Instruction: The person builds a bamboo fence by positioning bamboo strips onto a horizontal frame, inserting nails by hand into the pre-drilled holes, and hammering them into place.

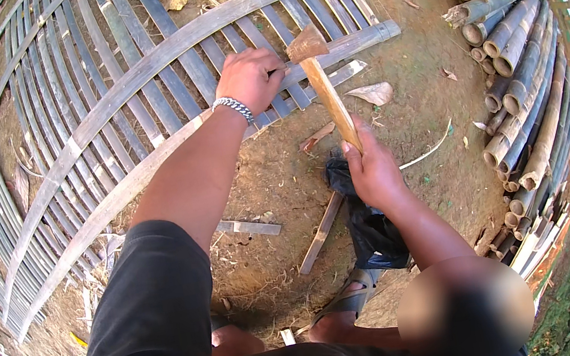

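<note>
My right hand (pixel 372 166) is wrapped round the wooden handle of a hammer (pixel 334 104). Its rusty, flared head is over a long bamboo crosspiece (pixel 346 47), just right of my left hand; whether they touch I cannot tell. My left hand (pixel 249 81), with a chain bracelet at the wrist, is closed at the same crosspiece, fingertips pinched together. What those fingers hold, if anything, is too small to make out. Under the crosspiece run the split bamboo slats (pixel 185 66) of a wide panel lying on the ground.
Another bamboo crosspiece (pixel 191 33) spans the panel farther off. Cut bamboo poles (pixel 501 63) are piled at the right. A black plastic bag (pixel 375 234) and a loose bamboo strip (pixel 322 234) lie near my feet. A short offcut (pixel 249 227) rests on the bare soil.
</note>
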### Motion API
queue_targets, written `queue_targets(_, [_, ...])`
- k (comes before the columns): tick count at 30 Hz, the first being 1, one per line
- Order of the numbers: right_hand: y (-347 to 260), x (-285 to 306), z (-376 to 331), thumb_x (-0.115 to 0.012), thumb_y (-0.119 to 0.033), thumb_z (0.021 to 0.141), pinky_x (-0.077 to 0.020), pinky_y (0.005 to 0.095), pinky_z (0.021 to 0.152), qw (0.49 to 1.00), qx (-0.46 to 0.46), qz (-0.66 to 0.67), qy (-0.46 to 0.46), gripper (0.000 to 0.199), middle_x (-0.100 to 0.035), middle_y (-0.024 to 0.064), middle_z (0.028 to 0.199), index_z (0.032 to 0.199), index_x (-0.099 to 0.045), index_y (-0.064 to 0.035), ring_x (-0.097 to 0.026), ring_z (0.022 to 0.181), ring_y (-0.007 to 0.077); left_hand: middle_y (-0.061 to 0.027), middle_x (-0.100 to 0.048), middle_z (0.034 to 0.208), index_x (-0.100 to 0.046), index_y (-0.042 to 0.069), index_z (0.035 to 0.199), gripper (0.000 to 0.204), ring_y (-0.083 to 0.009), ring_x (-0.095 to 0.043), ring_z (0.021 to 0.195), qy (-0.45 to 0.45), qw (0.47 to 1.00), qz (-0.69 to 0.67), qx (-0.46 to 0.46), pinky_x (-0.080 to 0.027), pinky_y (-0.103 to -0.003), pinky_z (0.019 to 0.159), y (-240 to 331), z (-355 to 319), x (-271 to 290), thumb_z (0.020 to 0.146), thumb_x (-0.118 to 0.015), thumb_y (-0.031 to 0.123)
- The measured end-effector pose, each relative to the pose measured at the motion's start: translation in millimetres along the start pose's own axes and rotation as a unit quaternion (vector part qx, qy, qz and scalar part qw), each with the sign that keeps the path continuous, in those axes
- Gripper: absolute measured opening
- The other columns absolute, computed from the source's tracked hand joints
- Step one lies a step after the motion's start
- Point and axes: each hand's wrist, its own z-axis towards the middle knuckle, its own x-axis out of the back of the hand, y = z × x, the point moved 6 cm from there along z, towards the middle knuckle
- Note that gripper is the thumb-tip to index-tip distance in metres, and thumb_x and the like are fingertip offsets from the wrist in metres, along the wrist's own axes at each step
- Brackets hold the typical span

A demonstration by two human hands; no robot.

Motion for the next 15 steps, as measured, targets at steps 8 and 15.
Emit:
queue_targets(8, [-9.0, 0.6, -3.4, -0.057, -0.013, 0.102, -0.0529, 0.0538, 0.093, 0.997, 0.059, 0.013, 0.046, 0.054, -0.061, 0.032, 0.131, 0.153, -0.04, -0.0063, -0.062, 0.113, 0.051, -0.0011, -0.073, 0.101, -0.075, 0.009, 0.09, 0.01, -0.0239, -0.066, 0.103, -0.007, 1.0, 0.019, 0.011, -0.045, -0.039, 0.091, -1.1, -0.2, -1.2, 0.089, -0.072, 0.018])
queue_targets(15, [-15.5, 16.7, -3.1, -0.058, -0.012, 0.101, -0.0532, 0.0546, 0.091, 0.992, 0.09, 0.03, 0.089, 0.056, -0.064, 0.0306, 0.126, 0.154, -0.04, -0.0101, -0.063, 0.11, 0.0509, -0.0011, -0.074, 0.099, -0.076, 0.009, 0.09, 0.011, -0.0226, -0.066, 0.102, 0.001, 1.0, 0.027, -0.006, -0.046, -0.039, 0.09, 1.7, 0.3, -1.9, 0.089, -0.073, 0.02])
